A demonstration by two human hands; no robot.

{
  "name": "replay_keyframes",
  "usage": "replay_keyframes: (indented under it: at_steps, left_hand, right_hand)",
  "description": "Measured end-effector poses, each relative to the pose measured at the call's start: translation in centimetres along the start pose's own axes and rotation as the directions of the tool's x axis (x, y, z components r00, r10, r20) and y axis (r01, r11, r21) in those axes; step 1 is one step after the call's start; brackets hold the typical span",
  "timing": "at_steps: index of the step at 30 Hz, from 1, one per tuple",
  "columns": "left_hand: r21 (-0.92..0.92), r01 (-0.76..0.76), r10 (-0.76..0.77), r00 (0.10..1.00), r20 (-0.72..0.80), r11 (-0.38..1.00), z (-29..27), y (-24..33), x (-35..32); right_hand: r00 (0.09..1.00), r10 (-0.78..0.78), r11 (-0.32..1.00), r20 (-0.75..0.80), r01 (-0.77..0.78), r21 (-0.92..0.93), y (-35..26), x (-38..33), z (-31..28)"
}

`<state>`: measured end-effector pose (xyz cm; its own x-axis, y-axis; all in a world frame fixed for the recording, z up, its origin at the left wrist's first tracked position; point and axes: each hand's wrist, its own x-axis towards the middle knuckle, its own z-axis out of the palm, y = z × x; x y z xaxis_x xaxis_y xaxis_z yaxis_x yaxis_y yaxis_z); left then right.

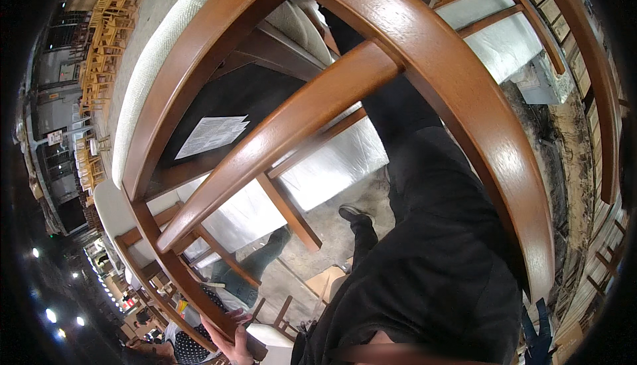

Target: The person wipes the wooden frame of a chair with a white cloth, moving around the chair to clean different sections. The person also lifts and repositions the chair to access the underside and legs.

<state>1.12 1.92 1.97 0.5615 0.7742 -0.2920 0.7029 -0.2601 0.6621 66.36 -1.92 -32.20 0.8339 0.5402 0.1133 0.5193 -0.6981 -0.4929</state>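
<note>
A tilted brown wooden chair (pixel 292 123) with a glossy curved frame fills most of the view, close to me. Its underside shows black cloth (pixel 232 93) with white printed sheets (pixel 211 136) on it, and pale woven upholstery (pixel 156 66) lies along its left edge. At the lower left, my left hand (pixel 233 346) is closed around the end of a straight wooden bar of the chair. My right hand does not show. My black clothing (pixel 431 252) lies behind the curved frame.
Stacked light-wood chairs (pixel 106 40) stand at the far left. Beyond the frame are shiny white-covered panels (pixel 338 159) and concrete floor (pixel 292 272). A person in a polka-dot top (pixel 192 346) is at the lower left. More brown wooden frames (pixel 600 93) stand at the right.
</note>
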Motion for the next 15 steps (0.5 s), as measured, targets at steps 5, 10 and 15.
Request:
replay_keyframes:
  at_steps: [5, 10, 15]
  left_hand:
    - [0.028, -0.028, 0.03, 0.997, -0.065, 0.999, 0.6, -0.3, 0.0]
    - [-0.15, -0.015, 0.002, 0.996, -0.086, 0.988, 1.7, -0.1, 0.3]
    - [-0.207, -0.051, 0.034, 0.996, -0.085, 0.977, 2.3, 1.1, 0.4]
  right_hand:
    - [0.999, 0.02, 1.0, 0.026, -0.02, 0.004, 0.5, -1.8, -0.2]
    - [0.999, 0.018, 1.0, 0.032, -0.019, 0.018, -1.0, -0.3, -0.9]
    - [1.0, -0.017, 1.0, -0.001, 0.017, 0.023, -1.6, 1.9, -0.2]
